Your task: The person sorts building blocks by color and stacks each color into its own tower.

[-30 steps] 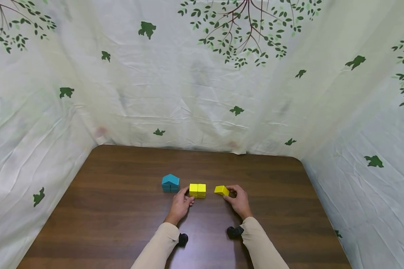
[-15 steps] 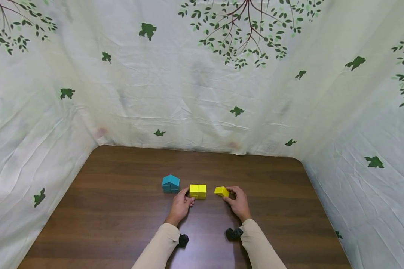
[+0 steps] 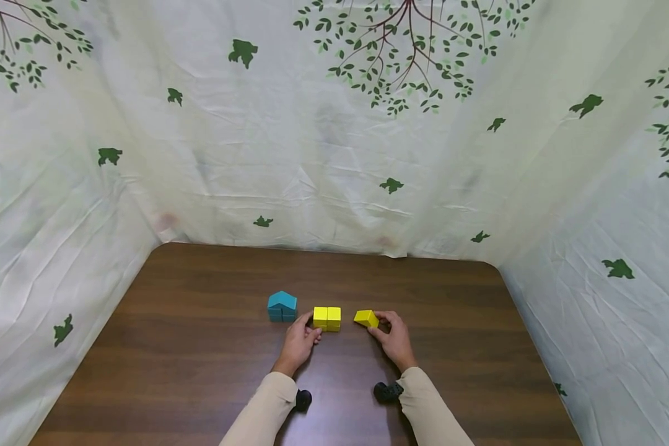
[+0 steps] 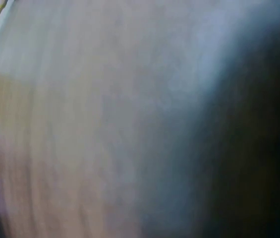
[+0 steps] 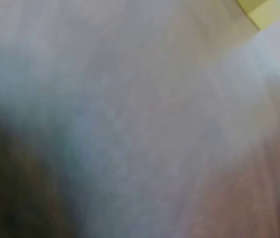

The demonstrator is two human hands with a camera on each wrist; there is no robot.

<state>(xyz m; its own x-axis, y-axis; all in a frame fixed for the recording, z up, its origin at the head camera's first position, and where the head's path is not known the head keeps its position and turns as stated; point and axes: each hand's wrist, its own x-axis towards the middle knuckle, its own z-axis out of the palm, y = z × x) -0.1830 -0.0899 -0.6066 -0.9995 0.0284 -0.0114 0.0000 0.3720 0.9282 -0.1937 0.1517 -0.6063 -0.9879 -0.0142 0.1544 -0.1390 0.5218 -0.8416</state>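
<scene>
Two yellow cube-like blocks (image 3: 327,318) stand side by side on the table in the head view. My left hand (image 3: 298,344) is at their left side, with the index finger at the left block's far side and the thumb at its near side. To the right, across a small gap, lies a yellow triangular block (image 3: 365,318). My right hand (image 3: 394,342) pinches its right end between thumb and fingers. Both wrist views are mostly blurred; a yellow corner (image 5: 266,11) shows at the top right of the right wrist view.
Left of the yellow blocks stands a house-shaped blue block group (image 3: 282,306), a triangular piece above smaller ones. The brown wooden table (image 3: 212,279) ends at a leaf-printed white cloth (image 3: 323,155) behind and at the sides.
Both hands stay almost still. The yellow triangular block turns very slightly in my right hand, and the whole head view shifts a little.
</scene>
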